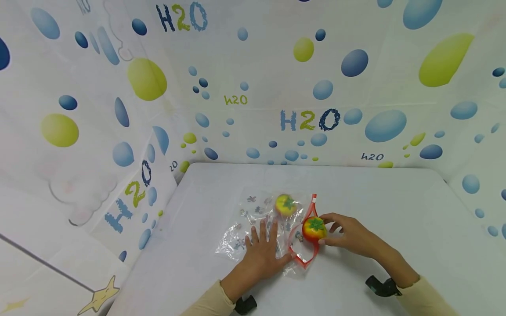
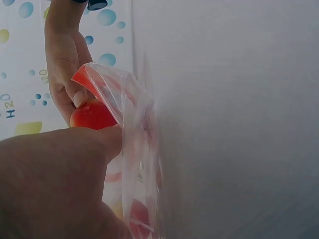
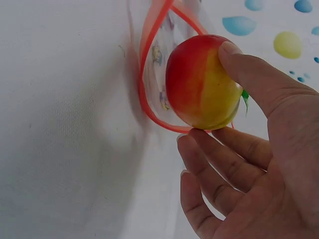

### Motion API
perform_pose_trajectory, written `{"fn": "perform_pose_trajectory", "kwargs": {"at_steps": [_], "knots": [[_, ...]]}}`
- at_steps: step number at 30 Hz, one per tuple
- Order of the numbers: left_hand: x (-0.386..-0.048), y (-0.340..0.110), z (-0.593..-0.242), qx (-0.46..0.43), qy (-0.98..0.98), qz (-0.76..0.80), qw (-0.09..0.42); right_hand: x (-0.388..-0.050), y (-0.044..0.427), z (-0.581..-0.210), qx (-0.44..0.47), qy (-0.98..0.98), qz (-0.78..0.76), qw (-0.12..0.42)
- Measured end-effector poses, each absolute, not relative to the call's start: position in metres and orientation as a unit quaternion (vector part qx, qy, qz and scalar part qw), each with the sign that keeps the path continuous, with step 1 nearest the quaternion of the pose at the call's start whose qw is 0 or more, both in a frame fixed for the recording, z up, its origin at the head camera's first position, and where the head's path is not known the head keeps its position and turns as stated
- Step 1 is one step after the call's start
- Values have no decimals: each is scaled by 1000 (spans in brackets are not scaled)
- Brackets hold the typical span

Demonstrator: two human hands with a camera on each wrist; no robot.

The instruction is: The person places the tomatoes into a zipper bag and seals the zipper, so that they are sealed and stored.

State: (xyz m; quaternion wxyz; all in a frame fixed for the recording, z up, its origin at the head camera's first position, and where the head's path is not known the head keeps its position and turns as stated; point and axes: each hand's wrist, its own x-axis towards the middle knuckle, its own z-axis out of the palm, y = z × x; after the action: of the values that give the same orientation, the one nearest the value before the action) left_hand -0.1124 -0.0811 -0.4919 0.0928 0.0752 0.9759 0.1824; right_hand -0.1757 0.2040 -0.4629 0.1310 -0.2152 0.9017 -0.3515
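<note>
A clear plastic bag (image 1: 245, 228) with small printed figures and a red-edged mouth (image 1: 305, 264) lies on the table. One toy tomato (image 1: 286, 205), yellow with a green leafy top, shows inside it. My left hand (image 1: 262, 254) rests flat on the bag with its fingers spread, the thumb by the red edge. At the bag's mouth, my right hand (image 1: 345, 232) pinches a second, red-and-yellow toy tomato (image 1: 315, 228) between thumb and fingers. In the right wrist view this tomato (image 3: 204, 82) is in front of the red-edged opening, with the thumb on its upper side.
The white table (image 1: 379, 193) extends around the bag. Behind it and at the left stand pale wall sheets (image 1: 269, 70) printed with blue and green drops. A black strap device (image 1: 382, 286) is on the right wrist.
</note>
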Motion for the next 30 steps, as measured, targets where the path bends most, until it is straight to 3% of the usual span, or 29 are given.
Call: {"fn": "perform_pose_trajectory", "kwargs": {"at_steps": [30], "knots": [[-111,-84,-491,81,976,179,90,-173,180,-482,-242,891,-368,104]]}}
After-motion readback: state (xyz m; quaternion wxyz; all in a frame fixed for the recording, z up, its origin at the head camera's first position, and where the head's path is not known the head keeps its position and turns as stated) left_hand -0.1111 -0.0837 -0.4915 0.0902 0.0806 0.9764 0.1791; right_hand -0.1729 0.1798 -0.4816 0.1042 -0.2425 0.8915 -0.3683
